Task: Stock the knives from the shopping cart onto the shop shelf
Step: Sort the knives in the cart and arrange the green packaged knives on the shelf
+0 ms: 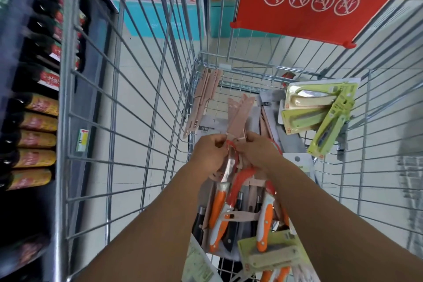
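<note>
I look down into a wire shopping cart (128,103) full of knives. My left hand (209,152) and my right hand (256,152) both reach into it and pinch a bundle of pink sheathed knives (238,119) tied with a red band. Below my hands lie orange-handled knives (218,210), a red-handled knife (240,183) and black-handled knives (198,220). More pink sheathed knives (202,98) lean against the cart's left wall. Green carded knife packs (320,110) are piled at the far right.
The cart's red child-seat flap (320,0) with warning symbols hangs at the top right. A dark shelf with bottles (39,121) stands to the left of the cart. Boxed goods fill a teal shelf (160,18) ahead. Pale floor tiles show through the wires.
</note>
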Demonstrator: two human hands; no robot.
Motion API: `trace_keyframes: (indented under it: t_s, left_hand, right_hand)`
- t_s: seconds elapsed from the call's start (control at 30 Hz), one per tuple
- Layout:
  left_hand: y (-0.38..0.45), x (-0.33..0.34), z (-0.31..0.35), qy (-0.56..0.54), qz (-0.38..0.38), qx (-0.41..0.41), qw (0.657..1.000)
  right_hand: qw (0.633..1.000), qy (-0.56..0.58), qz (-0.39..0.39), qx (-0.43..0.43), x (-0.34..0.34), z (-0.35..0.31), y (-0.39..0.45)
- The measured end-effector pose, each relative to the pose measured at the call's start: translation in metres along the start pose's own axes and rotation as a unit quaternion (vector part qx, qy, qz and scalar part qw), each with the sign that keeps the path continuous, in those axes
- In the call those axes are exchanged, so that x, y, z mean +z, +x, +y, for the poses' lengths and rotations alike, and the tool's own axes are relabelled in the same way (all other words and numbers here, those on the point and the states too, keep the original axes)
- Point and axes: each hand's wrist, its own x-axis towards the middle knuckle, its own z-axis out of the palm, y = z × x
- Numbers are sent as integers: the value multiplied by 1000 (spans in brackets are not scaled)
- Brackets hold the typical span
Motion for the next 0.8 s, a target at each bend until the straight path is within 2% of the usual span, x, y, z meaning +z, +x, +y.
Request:
trace_keyframes:
  t_s: [0.1,0.23,0.4,0.6,0.8]
  left_hand:
    - [0,0,8,-16,8,21,1000]
    - [9,-6,26,33,133,44,990]
    - [36,-19,50,132,228,32,964]
    - [56,-27,65,150,238,31,959]
    - [60,-30,62,201,207,142,947]
  right_hand:
    - [999,37,23,-1,-2,-3,2]
    - [989,82,118,-22,-4,-14,14]
    - [987,105,110,-48,11,-43,32]
    - [992,58,91,-66,47,-63,58]
    - [994,-11,55,-99,47,-69,63]
